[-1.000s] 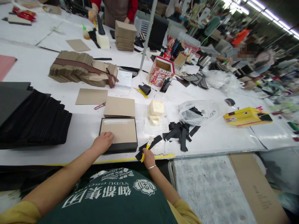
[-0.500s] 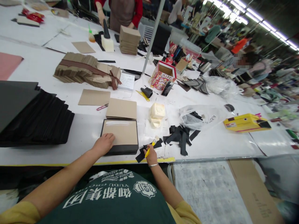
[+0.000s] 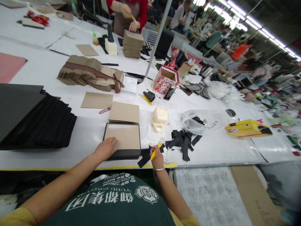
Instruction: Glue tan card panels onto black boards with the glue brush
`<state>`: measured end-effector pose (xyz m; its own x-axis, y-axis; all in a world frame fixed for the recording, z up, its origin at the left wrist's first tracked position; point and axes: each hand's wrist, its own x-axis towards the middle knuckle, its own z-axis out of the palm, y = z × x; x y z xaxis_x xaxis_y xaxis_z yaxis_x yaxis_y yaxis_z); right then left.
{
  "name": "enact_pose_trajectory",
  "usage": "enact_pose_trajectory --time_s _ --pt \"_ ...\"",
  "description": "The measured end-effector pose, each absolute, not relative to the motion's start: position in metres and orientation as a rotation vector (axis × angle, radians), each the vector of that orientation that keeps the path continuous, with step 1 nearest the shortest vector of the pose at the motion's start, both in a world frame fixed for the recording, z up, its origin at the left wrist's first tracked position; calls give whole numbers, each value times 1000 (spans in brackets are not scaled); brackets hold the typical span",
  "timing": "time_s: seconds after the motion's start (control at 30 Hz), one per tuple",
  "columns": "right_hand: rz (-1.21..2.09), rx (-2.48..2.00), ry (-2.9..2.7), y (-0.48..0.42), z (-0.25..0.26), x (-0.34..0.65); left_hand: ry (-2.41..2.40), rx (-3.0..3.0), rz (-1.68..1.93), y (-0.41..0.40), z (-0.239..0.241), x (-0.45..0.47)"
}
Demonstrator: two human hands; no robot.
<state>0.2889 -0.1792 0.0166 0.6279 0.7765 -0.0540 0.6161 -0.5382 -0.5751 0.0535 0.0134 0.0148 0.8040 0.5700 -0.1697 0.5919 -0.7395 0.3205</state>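
Observation:
My left hand lies flat on the left side of a tan board with white streaks near its far edge. The board sits on a stack of black sheets, whose black border shows around it. Gripped in my right hand is a brush with a yellow handle, its bristles pointing away from me. Black strips lie on the table beneath and beside that hand. Beyond the brush stands a cream-coloured block-like container. More tan boards lie just behind the stack.
A tall pile of black sheets stands at left. Behind are tied tan boards, pink snips and a red box. To the right lie black strips, a plastic bag and a yellow box. A co-worker stands across the table.
My right hand has shifted slightly right with the brush. My left hand stays on the board. The co-worker's hand has left the black-topped bottle and now holds up a yellow brush.

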Motion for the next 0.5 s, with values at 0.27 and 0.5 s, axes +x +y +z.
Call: enact_pose_trajectory --time_s 0.27,0.5 --pt "543 -1853 -1453 -118 122 256 457 1998 205 -4 73 100" --pt "282 -1783 -1254 -68 106 278 606 1177 23 22 51 72"
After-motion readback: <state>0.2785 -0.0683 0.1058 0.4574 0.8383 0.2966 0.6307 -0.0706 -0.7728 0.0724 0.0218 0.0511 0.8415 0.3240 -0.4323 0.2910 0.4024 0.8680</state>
